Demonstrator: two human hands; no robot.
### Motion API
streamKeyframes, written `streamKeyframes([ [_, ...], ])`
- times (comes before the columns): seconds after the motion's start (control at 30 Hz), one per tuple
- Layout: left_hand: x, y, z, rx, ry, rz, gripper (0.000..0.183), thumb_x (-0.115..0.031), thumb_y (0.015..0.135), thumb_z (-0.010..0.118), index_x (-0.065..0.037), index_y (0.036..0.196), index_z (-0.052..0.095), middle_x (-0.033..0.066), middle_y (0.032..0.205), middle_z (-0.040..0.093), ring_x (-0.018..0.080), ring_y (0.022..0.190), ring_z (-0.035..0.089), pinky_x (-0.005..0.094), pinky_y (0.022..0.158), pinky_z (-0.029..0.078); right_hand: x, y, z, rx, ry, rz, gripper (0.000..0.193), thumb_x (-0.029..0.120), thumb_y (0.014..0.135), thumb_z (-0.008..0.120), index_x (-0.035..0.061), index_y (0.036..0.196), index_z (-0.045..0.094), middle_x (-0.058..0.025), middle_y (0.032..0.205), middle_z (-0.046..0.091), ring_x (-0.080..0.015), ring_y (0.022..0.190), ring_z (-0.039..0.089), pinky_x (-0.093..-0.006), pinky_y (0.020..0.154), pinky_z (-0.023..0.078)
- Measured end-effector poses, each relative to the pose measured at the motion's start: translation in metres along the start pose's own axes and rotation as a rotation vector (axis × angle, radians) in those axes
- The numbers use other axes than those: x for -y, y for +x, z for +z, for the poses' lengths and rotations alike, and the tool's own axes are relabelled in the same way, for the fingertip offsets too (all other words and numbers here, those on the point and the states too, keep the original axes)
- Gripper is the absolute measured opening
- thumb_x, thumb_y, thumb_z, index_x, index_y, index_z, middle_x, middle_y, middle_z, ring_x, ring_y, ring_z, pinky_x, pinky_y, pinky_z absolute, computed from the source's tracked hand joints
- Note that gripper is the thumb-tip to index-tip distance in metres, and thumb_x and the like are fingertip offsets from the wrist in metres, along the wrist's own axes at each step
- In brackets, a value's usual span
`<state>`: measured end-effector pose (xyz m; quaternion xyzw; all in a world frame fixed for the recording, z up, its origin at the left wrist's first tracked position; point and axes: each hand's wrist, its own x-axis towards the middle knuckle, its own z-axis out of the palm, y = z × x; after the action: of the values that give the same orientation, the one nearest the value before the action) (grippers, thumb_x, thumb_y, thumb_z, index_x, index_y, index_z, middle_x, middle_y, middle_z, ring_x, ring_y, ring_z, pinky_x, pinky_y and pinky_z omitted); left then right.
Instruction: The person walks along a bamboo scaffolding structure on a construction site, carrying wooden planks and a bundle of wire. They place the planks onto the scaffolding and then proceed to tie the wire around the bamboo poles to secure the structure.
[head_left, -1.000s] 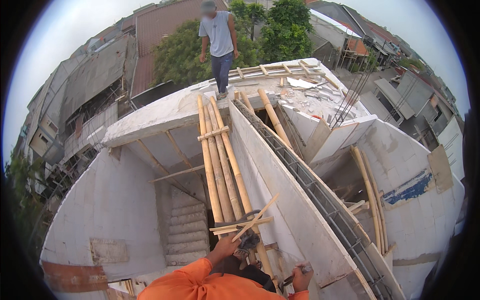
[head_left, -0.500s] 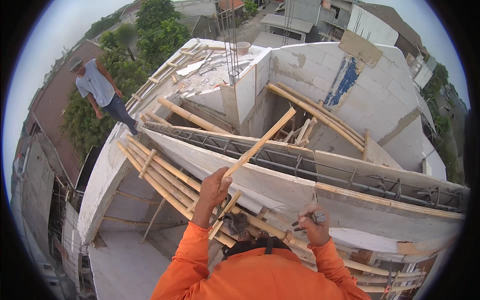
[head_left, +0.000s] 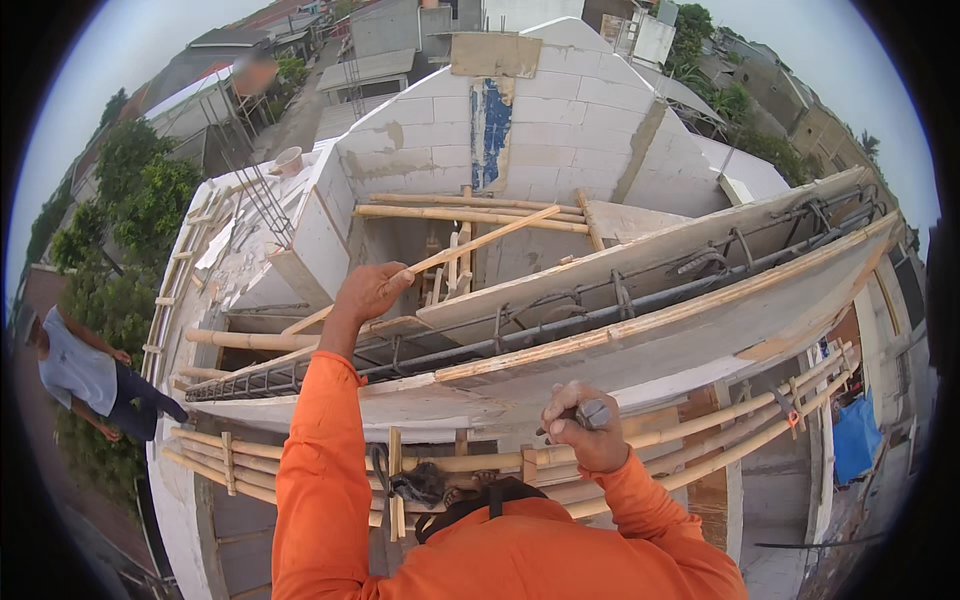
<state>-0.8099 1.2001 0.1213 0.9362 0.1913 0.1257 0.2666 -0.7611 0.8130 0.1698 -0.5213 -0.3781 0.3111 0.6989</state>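
My left hand (head_left: 370, 296) is closed round a long, narrow strip of split bamboo (head_left: 490, 237). The strip slants up to the right above the open beam formwork (head_left: 600, 350), and another length pokes out behind the wrist. Closer to my body, my right hand (head_left: 588, 432) is closed on a hammer (head_left: 593, 413), whose round steel face points up. Thin dark pieces stick out between its fingers, too small to name. Inside the formwork runs a steel rebar cage (head_left: 620, 297) between two pale boards.
Bamboo poles (head_left: 680, 430) form a narrow perch below me, high above the ground. A person in a grey shirt (head_left: 80, 362) is at the left on the outer edge. White block walls (head_left: 560, 110) and upright rebar (head_left: 262, 190) stand beyond. A blue tarp (head_left: 855, 440) hangs right.
My view has swung to the right, so the formwork and the other person appear further left. The bamboo strip has tipped lower and reaches over the formwork. Both hands keep their hold.
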Motion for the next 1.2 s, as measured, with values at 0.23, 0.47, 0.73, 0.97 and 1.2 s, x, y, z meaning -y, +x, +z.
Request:
streamKeyframes([
  [0.23,0.016,0.023,0.047,0.276,-0.077,-0.054,0.056,-0.05,0.088,0.044,0.002,0.088,0.066,0.019,0.068,0.061,0.0278,0.067,0.059,0.0404,0.065,0.045,0.005,-0.016,-0.02,-0.016,0.088,0.09,0.009,-0.001,0.086,0.055,0.0052,0.091,0.052,-0.0007,0.078,0.05,-0.0068,0.064,0.043,-0.0218,0.055,0.038],
  [0.47,0.008,0.016,0.03,0.459,-0.158,-0.117,0.058,-0.049,0.087,0.046,0.006,0.089,0.065,0.02,0.069,0.06,0.0218,0.069,0.054,0.0396,0.07,0.043,0.019,-0.004,0.004,-0.162,0.022,0.114,0.01,-0.003,0.083,0.054,0.0037,0.09,0.055,-0.0008,0.075,0.051,-0.0071,0.062,0.047,-0.0217,0.055,0.04],
  [0.73,0.02,0.024,0.056,0.578,-0.224,-0.029,0.075,-0.064,0.085,0.042,0.005,0.099,0.066,0.0278,0.105,0.063,0.0413,0.102,0.057,0.0437,0.088,0.041,0.083,0.077,0.061,-0.192,-0.505,0.201,0.003,0.002,0.079,0.054,0.0015,0.082,0.055,-0.0017,0.066,0.051,-0.0063,0.056,0.05,-0.0219,0.046,0.039],
  [0.97,0.03,0.026,0.057,0.594,-0.283,-0.013,0.071,-0.06,0.087,0.04,0.005,0.103,0.066,0.0276,0.111,0.061,0.0431,0.105,0.056,0.0459,0.09,0.041,0.076,0.206,0.108,0.158,-1.312,0.361,0.019,0.014,0.079,0.052,-0.003,0.082,0.058,-0.0151,0.068,0.062,-0.0253,0.064,0.062,-0.0366,0.058,0.047],
  [1.2,0.029,0.023,0.05,0.621,-0.332,0.096,0.06,-0.051,0.087,0.042,0.002,0.102,0.066,0.0255,0.106,0.063,0.0398,0.098,0.059,0.0437,0.086,0.042,-0.003,0.28,0.1,0.549,-1.837,0.64,0.028,0.013,0.074,0.048,-0.0069,0.083,0.065,-0.0248,0.083,0.066,-0.0374,0.078,0.065,-0.0454,0.07,0.049],
])
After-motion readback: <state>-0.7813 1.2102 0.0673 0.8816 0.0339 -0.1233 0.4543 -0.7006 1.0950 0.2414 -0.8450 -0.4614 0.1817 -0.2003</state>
